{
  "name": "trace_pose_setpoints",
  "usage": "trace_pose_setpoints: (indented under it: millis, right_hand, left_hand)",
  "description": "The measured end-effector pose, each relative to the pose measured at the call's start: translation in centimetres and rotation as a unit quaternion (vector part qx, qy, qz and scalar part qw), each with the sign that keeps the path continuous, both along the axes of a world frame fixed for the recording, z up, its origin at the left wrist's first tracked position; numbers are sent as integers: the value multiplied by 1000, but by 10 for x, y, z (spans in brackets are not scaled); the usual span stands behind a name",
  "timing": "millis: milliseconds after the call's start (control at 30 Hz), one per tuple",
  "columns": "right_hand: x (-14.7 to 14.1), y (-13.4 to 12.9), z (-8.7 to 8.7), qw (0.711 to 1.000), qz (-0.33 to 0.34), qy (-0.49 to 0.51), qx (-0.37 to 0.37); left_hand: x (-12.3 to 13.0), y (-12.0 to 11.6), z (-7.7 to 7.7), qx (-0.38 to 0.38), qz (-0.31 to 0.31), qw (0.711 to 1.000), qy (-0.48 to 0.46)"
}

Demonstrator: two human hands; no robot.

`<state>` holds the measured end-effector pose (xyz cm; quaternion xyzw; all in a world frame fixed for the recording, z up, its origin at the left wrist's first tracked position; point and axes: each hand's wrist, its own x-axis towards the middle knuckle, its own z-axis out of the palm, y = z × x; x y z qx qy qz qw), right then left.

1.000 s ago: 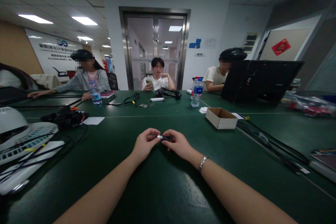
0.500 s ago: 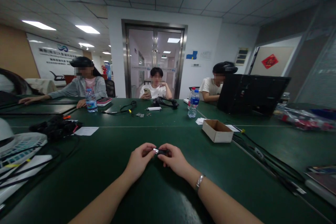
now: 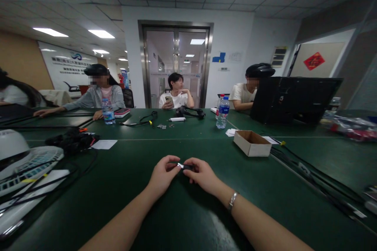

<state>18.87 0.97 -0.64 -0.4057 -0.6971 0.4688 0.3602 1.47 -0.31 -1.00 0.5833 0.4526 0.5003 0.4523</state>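
Note:
Above the green tabletop, my left hand (image 3: 165,176) and my right hand (image 3: 203,176) meet over a small black stick with a shiny silver end (image 3: 185,167). The thumb and fingers of my left hand pinch the silver end. My right hand has its fingers closed round the dark body and hides part of it. The stick lies roughly level between the fingertips, too small to name its exact kind. A silver bracelet (image 3: 232,200) circles my right wrist.
An open cardboard box (image 3: 253,144) stands ahead to the right, with cables (image 3: 312,178) beyond it. Bottles (image 3: 223,113) stand further back, near a black monitor (image 3: 297,100). A white fan (image 3: 32,164) sits at left. Several people sit around the table (image 3: 141,219).
The view has turned slightly left, so the table's contents appear further right. Both hands keep their pinch on the stick. The person opposite has turned their head aside.

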Motion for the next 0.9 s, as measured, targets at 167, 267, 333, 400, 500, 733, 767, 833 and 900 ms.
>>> trace_pose_setpoints:
  millis: [167,267,333,400,500,733,767,833,900]
  right_hand:
    - [0,0,1,1000,-5,-6,5]
    - [0,0,0,1000,-3,-2,2]
    - [1,0,0,1000,3,3,1]
    - [1,1,-1,1000,10,3,4]
    - [2,1,-2,1000,10,-3,9]
    - [2,4,-5,1000,-14,6,6]
    - [2,5,-5,1000,-15,11,2]
    - [2,6,-5,1000,-10,18,-11]
    - [2,7,-6,999,-8,23,-21]
  left_hand:
    - [0,0,1,11,18,999,44]
    - [0,-1,3,22,29,996,80]
    - [0,-2,2,31,20,996,86]
    - [0,-2,1,41,10,995,87]
    - [0,-3,0,46,8,995,93]
    - [0,-1,-5,39,2,997,61]
    - [0,0,-6,40,2,997,58]
    - [1,0,-7,43,1,997,57]
    - [2,1,-7,42,4,998,55]
